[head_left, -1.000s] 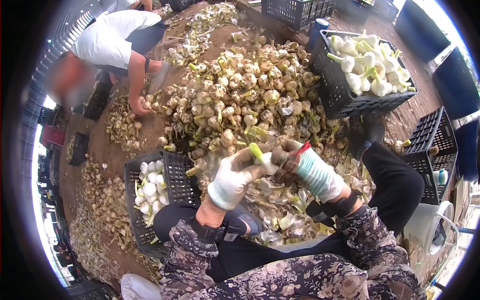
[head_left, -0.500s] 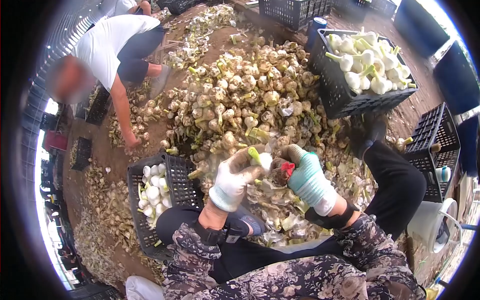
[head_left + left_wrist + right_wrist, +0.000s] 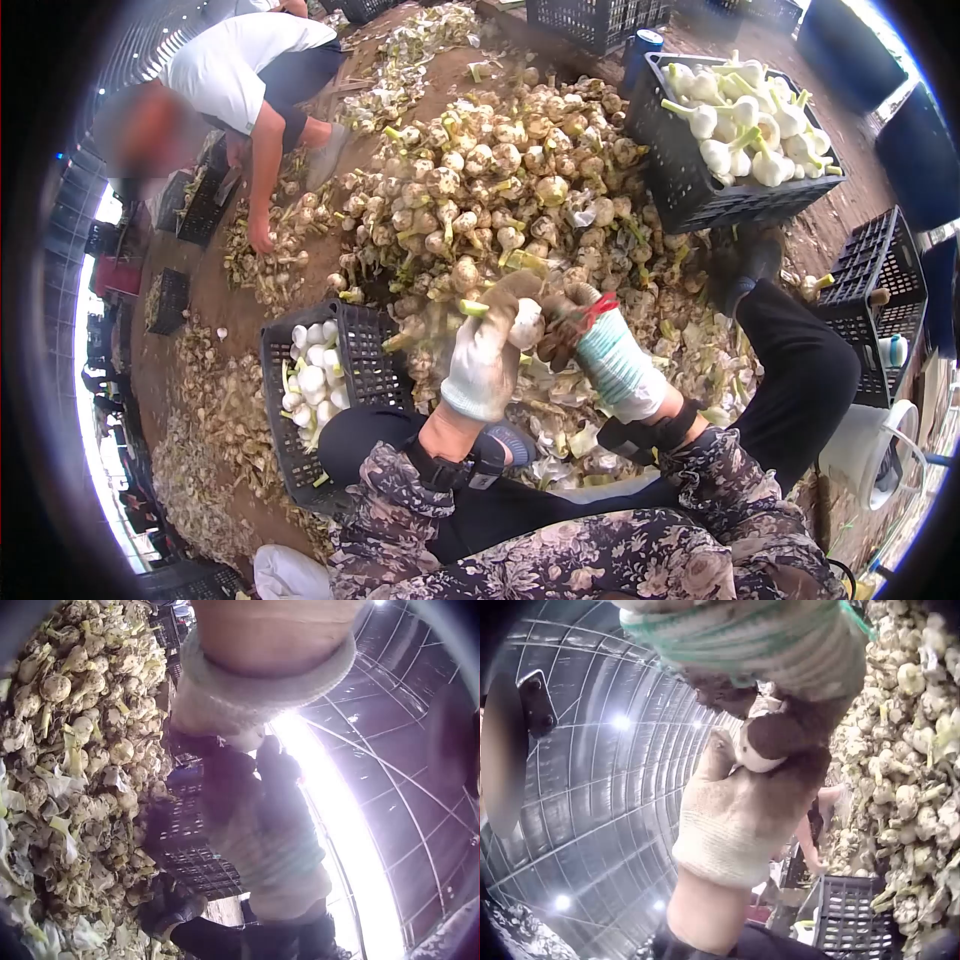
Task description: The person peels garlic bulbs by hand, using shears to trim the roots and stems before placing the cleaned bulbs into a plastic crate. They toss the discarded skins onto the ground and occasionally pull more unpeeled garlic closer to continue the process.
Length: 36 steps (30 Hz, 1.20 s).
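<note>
A peeled white garlic bulb (image 3: 527, 323) with a short green stem (image 3: 472, 308) is in front of my body, above the heap. My left hand (image 3: 484, 362), in a soiled white glove, grips it with the stem poking out on the left. My right hand (image 3: 612, 355), in a teal-striped glove with dark dirty fingers and a red strip (image 3: 600, 308) near the thumb, is close on the right. In the right wrist view its curled fingers overlap the white bulb (image 3: 756, 755). The left wrist view shows both gloves dark, with the bulb hidden.
Unpeeled garlic (image 3: 500, 180) is heaped ahead, with loose skins (image 3: 560, 410) below my hands. Black crates of peeled garlic stand left (image 3: 375, 360) and right (image 3: 735, 205). Another crate (image 3: 870, 300) and a white bucket (image 3: 850, 465) are at right. A person (image 3: 225, 75) bends at left.
My left hand has turned the bulb, so its stem now points left instead of up. The right hand has shifted slightly, and the other person's arm has moved over the garlic.
</note>
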Each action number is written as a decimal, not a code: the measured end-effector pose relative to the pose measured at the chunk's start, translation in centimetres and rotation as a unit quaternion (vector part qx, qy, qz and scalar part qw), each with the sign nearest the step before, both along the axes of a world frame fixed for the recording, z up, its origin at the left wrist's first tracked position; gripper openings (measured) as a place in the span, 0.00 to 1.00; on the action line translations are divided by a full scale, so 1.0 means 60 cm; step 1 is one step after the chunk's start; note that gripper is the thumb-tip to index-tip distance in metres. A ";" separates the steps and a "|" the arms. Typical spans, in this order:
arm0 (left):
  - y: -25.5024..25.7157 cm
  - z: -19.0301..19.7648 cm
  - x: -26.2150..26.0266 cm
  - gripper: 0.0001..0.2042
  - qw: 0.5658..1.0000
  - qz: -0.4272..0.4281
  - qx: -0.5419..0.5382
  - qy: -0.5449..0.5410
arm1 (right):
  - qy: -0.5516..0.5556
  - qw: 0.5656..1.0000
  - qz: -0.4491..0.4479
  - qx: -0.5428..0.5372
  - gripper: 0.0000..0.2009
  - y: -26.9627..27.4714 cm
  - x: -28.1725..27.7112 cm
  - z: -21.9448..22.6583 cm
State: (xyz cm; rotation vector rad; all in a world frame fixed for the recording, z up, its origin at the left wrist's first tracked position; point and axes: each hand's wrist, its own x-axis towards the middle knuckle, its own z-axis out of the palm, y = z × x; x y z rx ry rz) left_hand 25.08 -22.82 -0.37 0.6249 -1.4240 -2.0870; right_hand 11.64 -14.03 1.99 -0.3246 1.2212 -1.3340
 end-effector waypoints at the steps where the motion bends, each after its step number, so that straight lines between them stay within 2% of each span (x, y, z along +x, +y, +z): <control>1: 0.007 0.008 -0.004 0.18 1.000 0.001 0.001 -0.002 | -0.002 1.000 0.001 0.001 0.18 -0.003 0.007 -0.014; 3: 0.017 0.013 -0.011 0.21 0.996 0.079 0.005 -0.042 | 0.060 0.983 -0.102 -0.144 0.19 -0.011 0.027 -0.051; 4: 0.026 0.010 -0.020 0.23 0.990 0.090 -0.093 -0.048 | 0.106 0.981 -0.098 -0.132 0.18 -0.024 0.036 -0.042; 5: 0.035 0.007 -0.029 0.24 0.974 0.110 -0.189 -0.056 | 0.034 0.986 -0.143 -0.083 0.16 -0.036 0.056 -0.026; 7: 0.047 0.005 -0.044 0.21 0.971 0.193 -0.131 -0.049 | 0.119 0.948 -0.227 -0.191 0.17 -0.056 0.085 -0.050; 8: 0.049 0.000 -0.046 0.20 0.977 0.209 -0.031 -0.019 | 0.021 0.957 -0.241 -0.161 0.14 -0.051 0.092 -0.048; 9: 0.046 -0.005 -0.043 0.20 0.977 0.209 -0.032 -0.019 | 0.021 0.957 -0.240 -0.161 0.14 -0.055 0.094 -0.048; 10: 0.041 -0.009 -0.039 0.21 0.972 0.219 -0.070 -0.046 | 0.298 0.938 -0.153 -0.086 0.13 -0.061 0.093 -0.050; 11: 0.036 -0.012 -0.037 0.21 0.965 0.228 -0.108 -0.073 | 0.548 0.834 -0.054 -0.003 0.12 -0.068 0.091 -0.054; 12: 0.033 -0.013 -0.038 0.22 0.971 0.214 -0.097 -0.038 | 0.478 0.876 -0.063 -0.025 0.10 -0.073 0.087 -0.088; 14: 0.033 0.004 -0.037 0.21 0.971 0.215 -0.098 -0.033 | 0.326 0.939 -0.092 -0.063 0.07 -0.083 0.079 -0.156; 15: 0.032 0.010 -0.036 0.21 0.970 0.220 -0.097 -0.027 | 0.171 0.973 -0.139 -0.072 0.05 -0.087 0.077 -0.152; 16: 0.028 0.006 -0.036 0.20 0.972 0.207 0.095 0.065 | 0.014 0.976 -0.201 -0.076 0.05 -0.091 0.075 -0.148; 17: 0.028 0.009 -0.034 0.20 0.971 0.208 0.095 0.066 | -0.009 0.982 -0.180 -0.051 0.05 -0.063 0.062 -0.142; 19: 0.027 0.018 -0.028 0.21 0.976 0.173 0.108 0.077 | 0.054 0.988 -0.108 -0.094 0.13 -0.035 0.026 -0.128; 21: 0.020 0.019 -0.022 0.22 0.977 0.154 0.138 0.058 | -0.165 0.980 -0.085 -0.070 0.17 0.000 0.009 -0.082; 22: 0.021 0.024 -0.025 0.22 0.981 0.156 0.107 0.053 | -0.144 0.982 -0.058 -0.106 0.20 0.014 0.005 -0.054; 23: 0.022 0.026 -0.027 0.22 0.984 0.157 0.073 0.048 | -0.143 0.983 -0.058 -0.104 0.20 0.020 0.007 -0.057; 24: 0.021 0.022 -0.028 0.22 0.985 0.168 0.018 0.035 | -0.071 0.986 -0.073 -0.134 0.20 0.026 0.011 -0.062; 25: 0.026 0.021 -0.029 0.22 0.985 0.167 0.018 0.034 | 0.000 0.983 -0.087 -0.163 0.20 0.030 0.016 -0.067; 27: 0.037 0.027 -0.037 0.22 0.983 0.181 -0.024 -0.018 | -0.028 0.987 -0.063 -0.144 0.19 0.020 0.009 -0.049; 28: 0.038 0.027 -0.032 0.21 0.989 0.145 -0.002 -0.008 | 0.005 0.993 -0.030 -0.115 0.17 0.020 0.006 -0.013; 29: 0.040 0.032 -0.033 0.21 0.990 0.144 -0.003 -0.008 | 0.038 0.996 0.004 -0.086 0.16 0.019 0.004 0.008; 30: 0.041 0.041 -0.036 0.21 0.989 0.148 0.016 -0.006 | 0.076 0.997 0.027 -0.013 0.17 0.014 0.003 0.011; 31: 0.040 0.046 -0.036 0.20 0.988 0.154 0.034 -0.004 | 0.076 0.997 0.027 -0.013 0.17 0.015 0.000 0.008; 33: 0.028 0.034 -0.025 0.19 0.986 0.155 0.065 -0.006 | 0.167 0.982 0.074 -0.055 0.17 0.023 -0.011 -0.014; 35: 0.025 0.033 -0.023 0.19 0.983 0.153 0.095 0.029 | 0.193 0.972 0.058 -0.119 0.16 0.026 -0.024 -0.050; 36: 0.025 0.033 -0.024 0.19 0.983 0.153 0.095 0.029 | 0.137 0.986 0.072 -0.056 0.16 0.030 -0.029 -0.013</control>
